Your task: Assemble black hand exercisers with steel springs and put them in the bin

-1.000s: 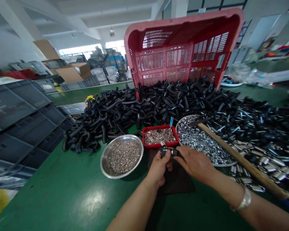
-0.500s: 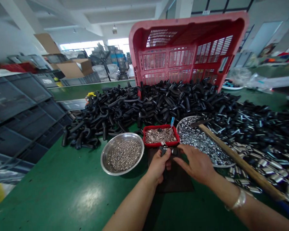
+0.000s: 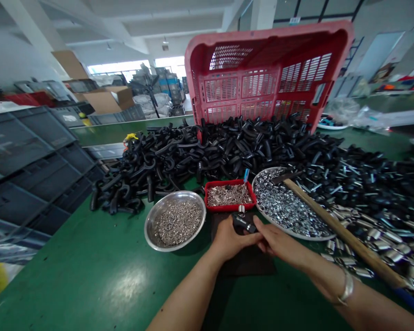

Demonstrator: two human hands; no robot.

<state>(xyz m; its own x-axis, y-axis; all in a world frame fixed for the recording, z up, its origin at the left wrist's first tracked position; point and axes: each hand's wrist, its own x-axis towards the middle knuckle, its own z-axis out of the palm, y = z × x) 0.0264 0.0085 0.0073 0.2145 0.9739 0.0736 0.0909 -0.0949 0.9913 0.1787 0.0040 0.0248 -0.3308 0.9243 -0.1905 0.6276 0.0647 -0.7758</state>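
My left hand point(image 3: 229, 240) is closed around a black plastic handle-like part point(image 3: 242, 222) with a small shiny metal cylinder point(image 3: 241, 210) standing up from it. The fingers of my right hand point(image 3: 274, 239) are closed on the right end of that same part, where another metal bit shows. Both hands are over a dark mat point(image 3: 248, 266) on the green table. Just beyond them sits a red tray point(image 3: 210, 208) of small metal pins, a blue-handled tool point(image 3: 246, 174) standing in it. My fingers hide the part's underside.
To the left is a steel bowl point(image 3: 148, 234) of tiny metal pieces. A round tray point(image 3: 317, 238) of metal rings lies at right, a wooden-handled hammer point(image 3: 331, 220) across it. Black parts point(image 3: 179, 156) are heaped behind, before a tipped red crate point(image 3: 269, 32). Grey bins point(image 3: 24, 147) stand left.
My right hand has come in from slightly apart and now grips the black part's right end. The part has turned, its metal cylinder now pointing up, and my left hand's grip has shifted.
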